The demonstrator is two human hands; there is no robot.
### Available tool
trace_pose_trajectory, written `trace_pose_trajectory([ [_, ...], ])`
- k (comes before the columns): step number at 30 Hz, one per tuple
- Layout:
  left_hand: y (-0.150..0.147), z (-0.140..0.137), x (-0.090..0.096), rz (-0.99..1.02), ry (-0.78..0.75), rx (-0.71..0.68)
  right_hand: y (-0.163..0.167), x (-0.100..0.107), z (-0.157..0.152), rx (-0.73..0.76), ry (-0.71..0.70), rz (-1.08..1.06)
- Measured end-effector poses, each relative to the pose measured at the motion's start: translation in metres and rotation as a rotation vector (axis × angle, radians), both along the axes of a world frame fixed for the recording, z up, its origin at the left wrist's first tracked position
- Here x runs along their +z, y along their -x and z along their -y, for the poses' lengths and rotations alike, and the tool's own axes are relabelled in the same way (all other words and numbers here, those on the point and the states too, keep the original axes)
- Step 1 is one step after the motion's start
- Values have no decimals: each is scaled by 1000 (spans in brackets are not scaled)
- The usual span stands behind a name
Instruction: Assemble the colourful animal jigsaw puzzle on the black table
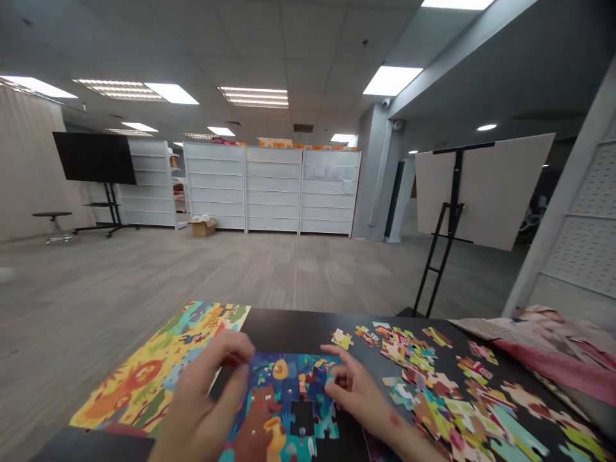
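In the head view, the left hand [212, 391] rests curled, fingertips on the part-built puzzle [283, 410], gripping nothing visible. The right hand [359, 391] lies just beside it, fingers bent on the puzzle's edge; whether it pinches a piece cannot be told. Loose pieces [433, 385] spread to its right.

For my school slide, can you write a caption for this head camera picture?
Two hands, left hand and right hand, rest on a half-built puzzle, with loose pieces spread over the black table.
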State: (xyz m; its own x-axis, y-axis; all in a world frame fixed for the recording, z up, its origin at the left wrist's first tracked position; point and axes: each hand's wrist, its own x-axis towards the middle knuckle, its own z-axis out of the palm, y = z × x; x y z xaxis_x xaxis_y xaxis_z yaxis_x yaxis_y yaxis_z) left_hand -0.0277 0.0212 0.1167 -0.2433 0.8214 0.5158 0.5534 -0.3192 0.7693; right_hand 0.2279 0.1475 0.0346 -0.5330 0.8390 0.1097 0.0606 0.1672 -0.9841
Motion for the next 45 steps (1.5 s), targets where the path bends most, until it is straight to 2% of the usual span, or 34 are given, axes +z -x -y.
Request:
trace_pose_trajectory([
  [2, -14, -26, -21, 4, 159, -127, 1, 2, 2, 20, -5, -7],
  [5, -38, -55, -63, 91, 397, -293, 5, 1, 3, 30, 44, -18],
  [7, -51, -66, -86, 230, 463, -398, 6, -1, 4, 29, 73, -22],
  [9, -58, -70, -96, 359, 492, -439, 7, -2, 7, 43, 90, -15],
  [13, -57, -69, -90, 396, 469, -434, 2, 1, 12, 99, 49, -33],
  [17, -49, -67, -85, 158, 480, -382, -3, -3, 4, 21, -45, -78],
  [21, -47, -69, -99, -24, 496, -290, -5, -10, -4, -32, -122, 46],
  [24, -47, -70, -108, -111, 505, -245, -5, -10, 1, 17, -345, 253],
  [27, -45, -69, -110, -170, 511, -211, -6, -10, 7, 155, -556, 373],
  [29, -42, -67, -109, -186, 523, -207, -7, -14, 8, 220, -573, 395],
  [35, -33, -62, -107, -226, 551, -277, -9, -22, 2, 270, -548, 465],
  [41, -31, -65, -109, -334, 568, -330, -6, -22, 3, 240, -607, 473],
  [45, -35, -63, -98, -474, 580, -342, -5, -23, 3, 233, -600, 472],
])
